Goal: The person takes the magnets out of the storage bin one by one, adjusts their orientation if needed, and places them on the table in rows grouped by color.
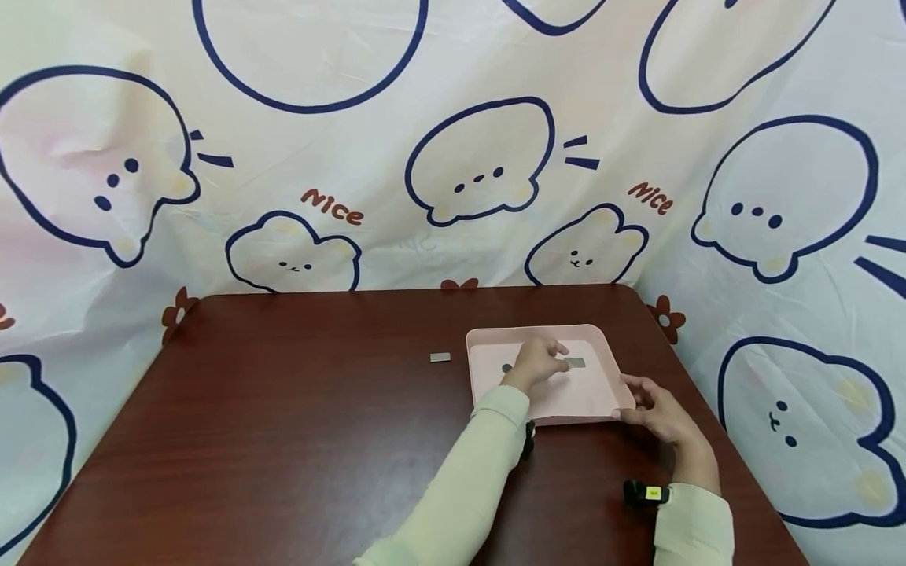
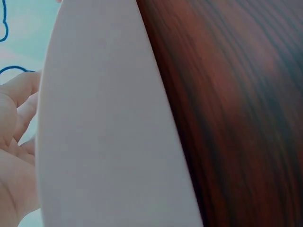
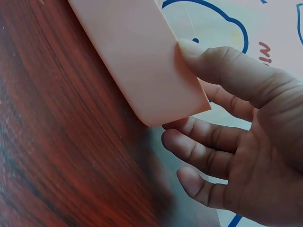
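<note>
A shallow pink tray (image 1: pixel 488 393) lies on the table's right half. Over its inside is my left hand (image 1: pixel 536 363), a gap showing between index finger and thumb. The thumb tip is at the left end of a small grey rectangular piece (image 1: pixel 576 363) on the tray floor; whether they touch cannot be told. A small dark round thing (image 1: pixel 506 368) shows left of that hand. My right hand (image 1: pixel 661 409) grips the tray's near right corner; in the right wrist view its thumb presses the tray wall (image 3: pixel 142 61), fingers beyond the corner. The left wrist view shows mostly tray wall (image 2: pixel 104 113).
A second small grey rectangular piece (image 1: pixel 440 357) lies on the brown table (image 1: pixel 283 424), just left of the tray. A printed cloth (image 1: pixel 382 157) hangs behind the table and along its sides. The tray stands close to the table's right edge.
</note>
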The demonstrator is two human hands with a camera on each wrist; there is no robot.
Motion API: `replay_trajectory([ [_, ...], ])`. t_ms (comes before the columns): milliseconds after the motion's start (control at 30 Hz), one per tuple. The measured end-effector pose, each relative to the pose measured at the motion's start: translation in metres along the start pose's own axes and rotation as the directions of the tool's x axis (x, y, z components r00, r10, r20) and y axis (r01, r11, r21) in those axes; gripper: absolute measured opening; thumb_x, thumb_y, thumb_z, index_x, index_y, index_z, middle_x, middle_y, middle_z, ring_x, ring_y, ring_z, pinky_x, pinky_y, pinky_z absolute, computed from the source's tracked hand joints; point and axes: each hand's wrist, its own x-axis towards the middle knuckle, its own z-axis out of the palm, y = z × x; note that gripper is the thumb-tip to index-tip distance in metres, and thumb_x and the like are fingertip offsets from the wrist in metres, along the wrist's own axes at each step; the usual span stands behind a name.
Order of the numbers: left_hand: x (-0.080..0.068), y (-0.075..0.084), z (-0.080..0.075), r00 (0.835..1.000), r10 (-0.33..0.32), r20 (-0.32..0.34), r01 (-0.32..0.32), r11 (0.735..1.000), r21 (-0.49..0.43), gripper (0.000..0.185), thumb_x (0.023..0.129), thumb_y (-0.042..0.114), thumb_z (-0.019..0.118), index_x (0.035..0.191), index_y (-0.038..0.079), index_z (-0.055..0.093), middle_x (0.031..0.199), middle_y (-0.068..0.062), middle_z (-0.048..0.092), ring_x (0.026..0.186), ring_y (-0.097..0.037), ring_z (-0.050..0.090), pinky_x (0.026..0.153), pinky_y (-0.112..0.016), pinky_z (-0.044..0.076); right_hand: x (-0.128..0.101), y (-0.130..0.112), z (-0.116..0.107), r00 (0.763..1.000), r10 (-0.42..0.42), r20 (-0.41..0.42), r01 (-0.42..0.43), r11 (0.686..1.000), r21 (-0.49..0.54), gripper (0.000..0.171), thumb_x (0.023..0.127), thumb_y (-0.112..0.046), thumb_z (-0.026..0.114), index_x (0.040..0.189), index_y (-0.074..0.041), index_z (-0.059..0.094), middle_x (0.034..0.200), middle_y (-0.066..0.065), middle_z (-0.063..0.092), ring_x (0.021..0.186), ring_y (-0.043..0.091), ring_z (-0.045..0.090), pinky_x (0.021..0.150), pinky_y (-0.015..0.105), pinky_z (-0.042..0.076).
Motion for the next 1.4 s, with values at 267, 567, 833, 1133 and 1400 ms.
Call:
replay_trajectory([
  [267, 0.005, 0.006, 0.018, 0.994, -0.102, -0.042, 0.106, 0.986, 0.129, 0.022, 0.075, 0.026, 0.076, 0.096, 0.023, 0.074, 0.085, 0.008, 0.058, 0.086, -0.016, 0.051, 0.077, -0.033, 0.038, -0.003, 0.003, -0.001, 1.000, 0.002, -0.010, -0.002, 1.000, 0.003, 0.078, 0.076, -0.024, 0.078, 0.138, -0.002, 0.038, 0.108, 0.019, 0.058, 0.089, 0.024, 0.055, 0.075, 0.033, 0.045],
  [567, 0.001, 0.007, 0.031, 0.993, -0.085, -0.086, 0.113, 0.904, 0.411, 0.042, 0.075, 0.034, 0.075, 0.116, 0.033, 0.067, 0.107, 0.000, 0.048, 0.100, -0.020, 0.039, 0.078, -0.035, 0.031, 0.002, 0.005, 0.000, 0.999, -0.034, -0.008, 0.034, 0.999, -0.001, 0.076, 0.077, -0.022, 0.077, 0.138, -0.002, 0.038, 0.110, 0.020, 0.058, 0.091, 0.025, 0.056, 0.078, 0.036, 0.045],
  [833, 0.003, -0.002, 0.035, 0.993, 0.001, -0.122, 0.062, 0.858, 0.511, 0.022, 0.077, 0.035, 0.074, 0.098, 0.031, 0.071, 0.100, 0.002, 0.046, 0.095, -0.018, 0.038, 0.076, -0.034, 0.031, 0.005, 0.000, 0.003, 1.000, -0.008, -0.009, 0.009, 1.000, 0.027, 0.076, 0.075, -0.021, 0.078, 0.138, -0.003, 0.039, 0.108, 0.019, 0.058, 0.088, 0.026, 0.055, 0.076, 0.035, 0.045],
  [1133, 0.000, 0.002, 0.041, 0.993, 0.008, -0.118, 0.057, 0.842, 0.536, 0.026, 0.079, 0.029, 0.069, 0.105, 0.033, 0.072, 0.100, 0.001, 0.049, 0.097, -0.018, 0.039, 0.074, -0.033, 0.032, 0.002, 0.005, -0.001, 1.000, 0.005, -0.005, -0.005, 1.000, 0.020, 0.076, 0.077, -0.022, 0.077, 0.138, -0.003, 0.037, 0.110, 0.021, 0.057, 0.089, 0.026, 0.055, 0.076, 0.036, 0.045],
  [1400, 0.002, 0.006, 0.045, 0.971, -0.053, -0.232, 0.168, 0.842, 0.512, 0.012, 0.074, 0.034, 0.077, 0.085, 0.030, 0.075, 0.097, -0.001, 0.052, 0.094, -0.020, 0.044, 0.074, -0.034, 0.035, 0.003, 0.005, -0.001, 1.000, 0.003, -0.021, -0.002, 1.000, 0.027, 0.074, 0.076, -0.021, 0.077, 0.138, -0.004, 0.039, 0.108, 0.019, 0.058, 0.088, 0.025, 0.055, 0.075, 0.034, 0.045],
])
